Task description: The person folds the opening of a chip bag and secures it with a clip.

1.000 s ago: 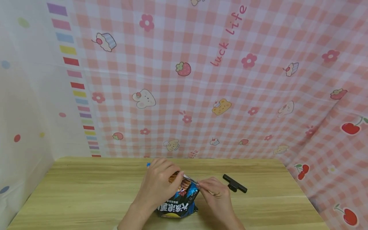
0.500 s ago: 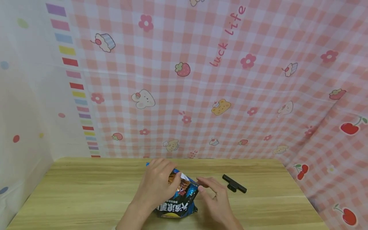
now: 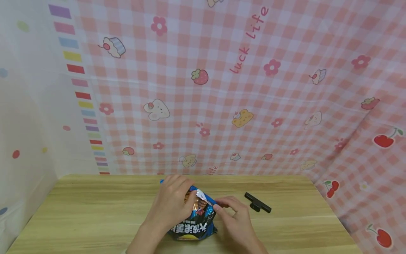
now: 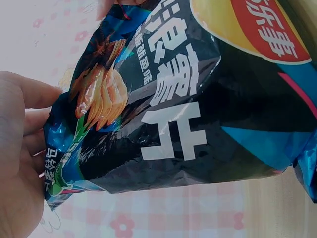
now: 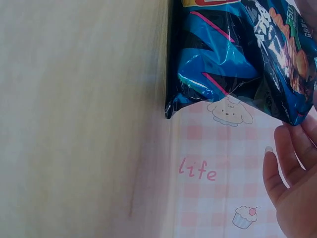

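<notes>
A black and blue bag of potato chips point(image 3: 190, 227) stands on the table, its printed lettering upside down in the head view. My left hand point(image 3: 172, 201) grips the far left part of its top edge; the left wrist view shows that hand's fingers point(image 4: 34, 116) behind the bag. At the top right corner my right hand point(image 3: 234, 213) pinches the edge between thumb and index finger. Between the hands, a blue strip with a white patch point(image 3: 201, 194) runs along the top edge. In the right wrist view, the other fingers point(image 5: 290, 153) of that hand are loosely bent below the corner.
To the right of my right hand, a black bar with a short tab point(image 3: 257, 203) lies on the wooden table point(image 3: 104, 211). A pink checked cloth point(image 3: 177, 88) hangs behind the table, with more cloth at both sides.
My right thumb and fingers parted at the bag's corner, then pinched it again slightly further left. More of the blue and white strip shows. The left hand keeps its grip.
</notes>
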### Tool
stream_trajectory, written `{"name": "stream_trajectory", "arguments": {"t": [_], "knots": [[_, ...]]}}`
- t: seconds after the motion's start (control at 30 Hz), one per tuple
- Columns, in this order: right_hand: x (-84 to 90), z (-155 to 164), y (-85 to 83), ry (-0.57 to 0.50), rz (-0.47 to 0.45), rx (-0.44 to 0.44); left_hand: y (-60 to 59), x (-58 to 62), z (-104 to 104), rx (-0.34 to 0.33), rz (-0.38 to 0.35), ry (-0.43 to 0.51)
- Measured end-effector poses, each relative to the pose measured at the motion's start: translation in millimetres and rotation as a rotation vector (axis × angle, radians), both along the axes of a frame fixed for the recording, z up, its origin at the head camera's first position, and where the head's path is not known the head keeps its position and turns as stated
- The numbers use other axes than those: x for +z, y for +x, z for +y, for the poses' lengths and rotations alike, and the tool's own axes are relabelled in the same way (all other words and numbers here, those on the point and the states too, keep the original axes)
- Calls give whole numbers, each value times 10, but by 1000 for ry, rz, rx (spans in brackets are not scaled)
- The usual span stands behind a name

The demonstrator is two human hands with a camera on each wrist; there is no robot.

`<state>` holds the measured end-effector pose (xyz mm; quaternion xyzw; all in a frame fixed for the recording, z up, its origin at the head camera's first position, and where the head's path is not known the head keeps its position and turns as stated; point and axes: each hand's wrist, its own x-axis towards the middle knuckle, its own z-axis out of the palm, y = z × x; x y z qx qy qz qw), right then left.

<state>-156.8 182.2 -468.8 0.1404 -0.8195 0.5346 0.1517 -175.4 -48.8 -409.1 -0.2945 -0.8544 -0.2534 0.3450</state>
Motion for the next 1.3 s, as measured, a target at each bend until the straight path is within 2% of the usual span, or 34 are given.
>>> {"name": "stream_trajectory", "arguments": {"t": [0.63, 1.13, 1.3], "knots": [[-22, -42, -40, 49, 21, -8, -11, 2, -12, -6, -2, -13], [25, -53, -39, 35, 86, -31, -46, -18, -17, -19, 43, -3], [26, -24, -45, 32, 77, -27, -52, -24, -23, -23, 52, 6]]}}
